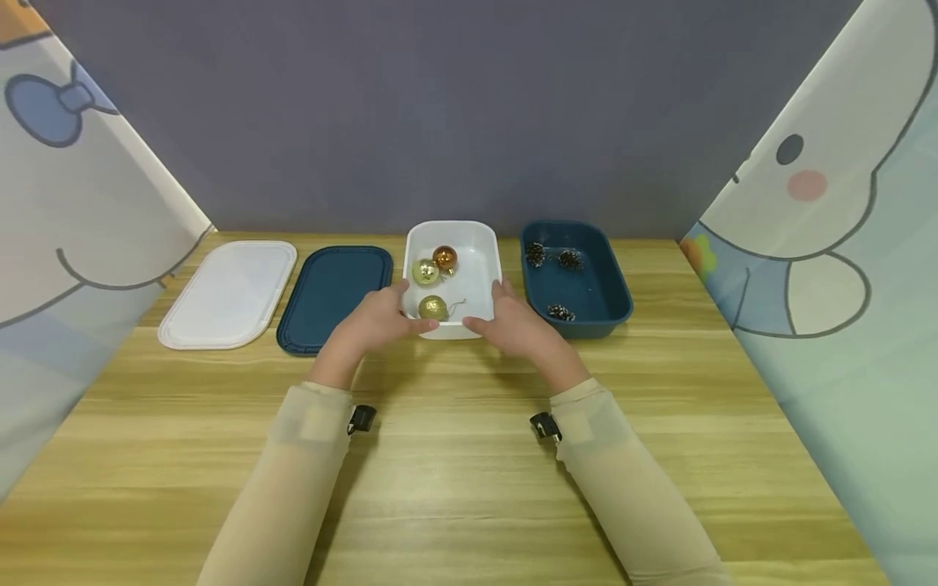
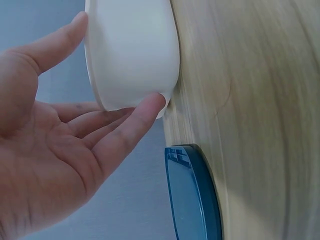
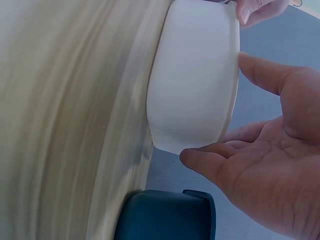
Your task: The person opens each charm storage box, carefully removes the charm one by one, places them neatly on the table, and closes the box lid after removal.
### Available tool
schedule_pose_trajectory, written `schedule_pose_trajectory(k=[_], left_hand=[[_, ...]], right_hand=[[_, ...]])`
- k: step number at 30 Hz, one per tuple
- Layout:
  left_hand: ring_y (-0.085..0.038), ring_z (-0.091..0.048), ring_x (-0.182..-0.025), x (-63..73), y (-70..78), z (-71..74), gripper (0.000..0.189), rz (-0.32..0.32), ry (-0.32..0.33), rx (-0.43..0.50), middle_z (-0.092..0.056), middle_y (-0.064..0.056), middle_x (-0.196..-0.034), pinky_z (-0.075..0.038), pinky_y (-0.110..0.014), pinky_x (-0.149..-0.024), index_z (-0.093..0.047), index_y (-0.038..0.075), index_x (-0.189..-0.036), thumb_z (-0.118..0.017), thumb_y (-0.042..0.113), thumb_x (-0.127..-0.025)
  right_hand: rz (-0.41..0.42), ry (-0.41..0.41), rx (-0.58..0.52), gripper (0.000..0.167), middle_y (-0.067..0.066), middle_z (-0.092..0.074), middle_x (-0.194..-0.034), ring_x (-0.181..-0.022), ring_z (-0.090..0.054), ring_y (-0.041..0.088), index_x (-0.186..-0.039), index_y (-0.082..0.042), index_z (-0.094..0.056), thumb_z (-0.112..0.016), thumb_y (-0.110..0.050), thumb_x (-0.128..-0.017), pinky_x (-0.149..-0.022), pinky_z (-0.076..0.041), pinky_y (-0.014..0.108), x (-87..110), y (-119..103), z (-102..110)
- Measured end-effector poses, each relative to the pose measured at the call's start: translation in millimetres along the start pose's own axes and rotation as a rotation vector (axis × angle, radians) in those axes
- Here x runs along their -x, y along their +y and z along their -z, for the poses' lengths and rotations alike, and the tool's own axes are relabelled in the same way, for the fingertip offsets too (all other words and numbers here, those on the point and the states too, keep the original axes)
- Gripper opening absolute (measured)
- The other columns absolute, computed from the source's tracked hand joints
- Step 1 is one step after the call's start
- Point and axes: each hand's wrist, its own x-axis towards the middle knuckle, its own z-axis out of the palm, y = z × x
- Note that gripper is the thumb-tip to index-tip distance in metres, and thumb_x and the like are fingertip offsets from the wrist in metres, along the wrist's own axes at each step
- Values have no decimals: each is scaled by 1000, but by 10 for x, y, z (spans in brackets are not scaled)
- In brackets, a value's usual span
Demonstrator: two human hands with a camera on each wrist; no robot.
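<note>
Between both hands is a white plastic storage box (image 1: 476, 293) at the back middle of the table. My left hand (image 1: 377, 317) holds its near left corner, thumb at the front rim and fingers along the side. Mirroring that, my right hand (image 1: 516, 321) grips the near right corner. In the wrist views, thumbs and fingers touch the box (image 2: 132, 50) at its rim and side. Inside lie a copper bauble (image 1: 444, 257), a shiny gold bauble (image 1: 425, 272) and a textured gold bauble (image 1: 432, 308) with a string.
Right of the white box stands a dark blue box (image 1: 601, 305) with several pine cones (image 1: 569, 259) inside. A dark blue lid (image 1: 333, 289) and a white lid (image 1: 230, 293) lie on the wooden table (image 1: 454, 472) at the left. A grey panel (image 1: 454, 114) rises behind.
</note>
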Motion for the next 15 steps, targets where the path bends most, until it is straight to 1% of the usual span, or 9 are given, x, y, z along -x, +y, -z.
schedule_pose_trajectory(k=[3, 5, 9, 15], left_hand=[[-41, -63, -132, 2, 0, -8, 91, 5, 3, 0, -68, -25, -139, -50, -60, -111, -36, -4, -161, -79, 44, -96], [-41, -63, -133, 8, -3, -24, 93, 14, 1, 2, -68, -25, -139, -50, -60, -112, -35, -3, -162, -79, 45, -96], [-43, -61, -135, 19, 5, -47, 96, 30, 7, 5, -66, -26, -142, -49, -62, -113, -32, -2, -164, -78, 48, -96], [-44, -61, -135, 23, 11, -54, 94, 42, 28, 7, -67, -25, -142, -50, -63, -111, -35, -3, -163, -79, 47, -96]], right_hand=[[21, 9, -1, 100, 24, 3, -178, -165, -16, 41, -168, 6, -8, -67, -44, -104, -133, -23, 55, 0, 14, -7], [27, 11, -1, 100, 25, 2, -178, -164, -18, 42, -168, 7, -9, -68, -43, -104, -133, -24, 56, 8, 23, -14], [23, 18, -11, 100, 25, 1, -178, -163, -21, 43, -168, 6, -9, -69, -42, -104, -131, -26, 58, 27, 24, -16], [21, 27, -17, 100, 25, 1, -178, -163, -21, 43, -169, 4, -10, -70, -42, -103, -131, -27, 58, 33, 14, -12]])
